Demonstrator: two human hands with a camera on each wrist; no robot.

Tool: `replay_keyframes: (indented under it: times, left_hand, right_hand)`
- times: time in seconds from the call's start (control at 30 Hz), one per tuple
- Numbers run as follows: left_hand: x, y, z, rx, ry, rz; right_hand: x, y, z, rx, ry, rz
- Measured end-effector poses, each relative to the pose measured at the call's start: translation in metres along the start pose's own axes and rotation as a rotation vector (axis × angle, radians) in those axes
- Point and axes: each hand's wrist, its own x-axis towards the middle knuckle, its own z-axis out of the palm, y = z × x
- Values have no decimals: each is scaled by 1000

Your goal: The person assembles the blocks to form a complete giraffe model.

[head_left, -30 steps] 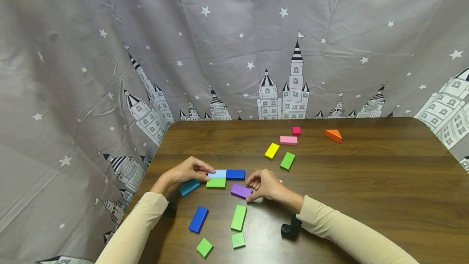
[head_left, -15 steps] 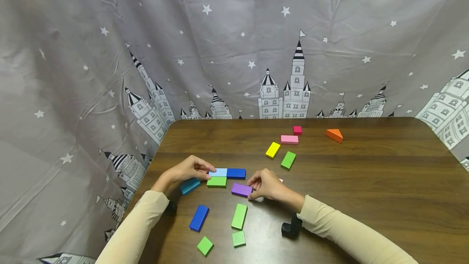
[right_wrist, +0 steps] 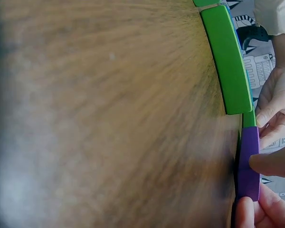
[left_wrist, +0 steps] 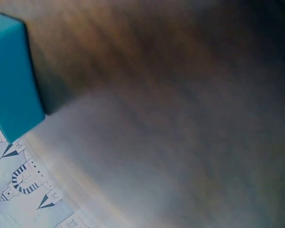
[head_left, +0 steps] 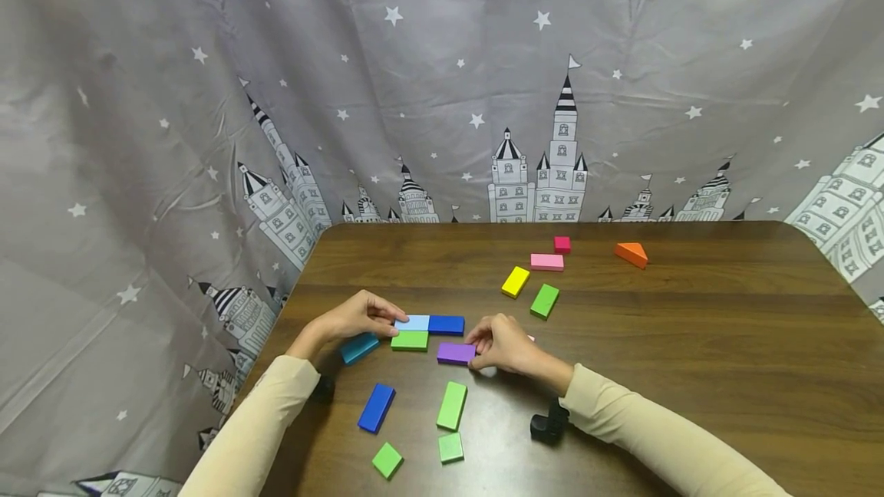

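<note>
My left hand (head_left: 359, 316) pinches the left end of a light blue block (head_left: 416, 322), which touches a dark blue block (head_left: 446, 325) on its right. Against the light blue block's near side lies a green block (head_left: 410, 340). The fingers of my right hand (head_left: 507, 345) hold the right end of a purple block (head_left: 456, 353), right of the green block with a gap between. In the right wrist view, thumb and fingers grip the purple block (right_wrist: 249, 161). A teal block (head_left: 360, 348) lies under the left wrist, large in the left wrist view (left_wrist: 12, 76).
Nearer me lie a blue block (head_left: 376, 408), a long light green block (head_left: 452, 406) and two small green blocks (head_left: 387, 461). Farther back are yellow (head_left: 515, 281), green (head_left: 545, 301), pink (head_left: 547, 261) and red (head_left: 562, 245) blocks and an orange triangle (head_left: 631, 255). A castle-print curtain hangs behind.
The purple block has turned from slanted to nearly level with the row above, still in my right hand. My left hand stays on the light blue block. The head view has shifted slightly.
</note>
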Motion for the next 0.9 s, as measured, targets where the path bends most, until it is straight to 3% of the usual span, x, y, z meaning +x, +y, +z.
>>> replay_keyframes:
  times: [0.33,0.9]
  left_hand:
    - [0,1,-1,12,-9,0]
    - [-1,3,-1,14,2,-15]
  right_hand:
    - [6,-2,4,-12,37,55]
    - [10,1,7,23,101,68]
